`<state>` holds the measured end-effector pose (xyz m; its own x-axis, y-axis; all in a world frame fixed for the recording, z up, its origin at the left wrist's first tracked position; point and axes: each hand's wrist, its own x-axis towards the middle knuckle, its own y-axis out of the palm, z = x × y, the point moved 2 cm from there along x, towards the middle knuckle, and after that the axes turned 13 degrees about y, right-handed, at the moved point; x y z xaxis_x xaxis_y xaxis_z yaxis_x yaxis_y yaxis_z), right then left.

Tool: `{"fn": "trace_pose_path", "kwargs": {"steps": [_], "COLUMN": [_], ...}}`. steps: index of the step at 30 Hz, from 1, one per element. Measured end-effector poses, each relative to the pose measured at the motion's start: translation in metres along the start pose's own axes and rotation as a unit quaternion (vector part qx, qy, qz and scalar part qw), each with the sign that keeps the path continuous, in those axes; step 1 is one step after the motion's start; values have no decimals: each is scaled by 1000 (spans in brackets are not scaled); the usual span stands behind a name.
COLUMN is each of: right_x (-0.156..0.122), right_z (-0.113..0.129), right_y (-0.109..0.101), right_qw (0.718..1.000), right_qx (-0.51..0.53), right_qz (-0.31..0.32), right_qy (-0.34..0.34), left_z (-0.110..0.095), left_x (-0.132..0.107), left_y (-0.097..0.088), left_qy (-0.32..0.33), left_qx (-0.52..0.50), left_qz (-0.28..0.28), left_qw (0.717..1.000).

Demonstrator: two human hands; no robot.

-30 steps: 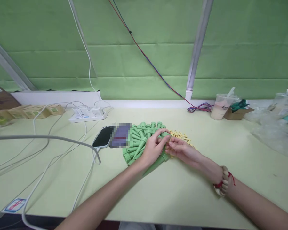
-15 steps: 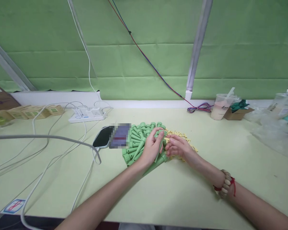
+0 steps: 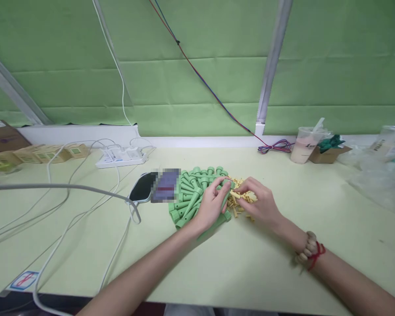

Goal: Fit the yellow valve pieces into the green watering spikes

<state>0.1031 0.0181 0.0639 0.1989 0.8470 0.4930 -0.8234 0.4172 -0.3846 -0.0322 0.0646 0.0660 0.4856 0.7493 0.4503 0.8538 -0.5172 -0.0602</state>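
Observation:
My left hand (image 3: 212, 205) is closed round a green plastic spike (image 3: 231, 184), whose end shows past the thumb and whose shaft is mostly hidden by the fingers. Between the thumb and forefinger of my right hand (image 3: 262, 202) is a small yellow peg-like piece (image 3: 235, 195), close to that green end; whether the two touch I cannot tell. Under and left of my left hand lies a pile of similar green tapered spikes (image 3: 186, 199) with wide capped ends. Many small yellow pieces (image 3: 236, 210) are scattered beneath my right hand.
A phone (image 3: 143, 188) and a blurred flat item (image 3: 165, 186) lie left of the pile. White cables (image 3: 75, 219) cross the left side from a power strip (image 3: 121, 157). At the back right stand a drink cup (image 3: 304, 147), a small carton (image 3: 329, 154) and plastic bags (image 3: 378, 180).
My right hand has turned over, knuckles now raised, with the yellow piece pinched at its fingertips near the green spike. My left hand has barely moved.

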Motion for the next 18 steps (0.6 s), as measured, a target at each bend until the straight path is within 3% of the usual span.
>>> {"fn": "trace_pose_path", "kwargs": {"steps": [2,5,7,9,12,15,17,18], "right_x": [2,2,1,0,-3,-7,-10,-10], "right_z": [-4,-10,-14,-16,-17,-9,-3,0], "right_y": [4,13,18,20,21,16,14,14], "right_qw": [990,924,886,876,914,984,998,999], "right_qx": [75,213,260,276,248,126,50,34], "right_qz": [56,155,173,166,119,41,20,22], "right_qy": [106,277,342,360,298,122,17,-3], "left_z": [0,3,4,5,6,7,8,9], "left_x": [1,1,1,0,-2,-5,-6,-6], "left_y": [-2,-4,-5,-5,-4,-2,0,0], "left_qy": [7,13,14,15,10,-6,-13,-12], "left_qx": [0,15,28,45,67,55,41,35], "left_qz": [-9,-12,-10,-8,-14,-20,-13,-11], "left_qw": [1000,1000,999,999,998,998,999,999]}}
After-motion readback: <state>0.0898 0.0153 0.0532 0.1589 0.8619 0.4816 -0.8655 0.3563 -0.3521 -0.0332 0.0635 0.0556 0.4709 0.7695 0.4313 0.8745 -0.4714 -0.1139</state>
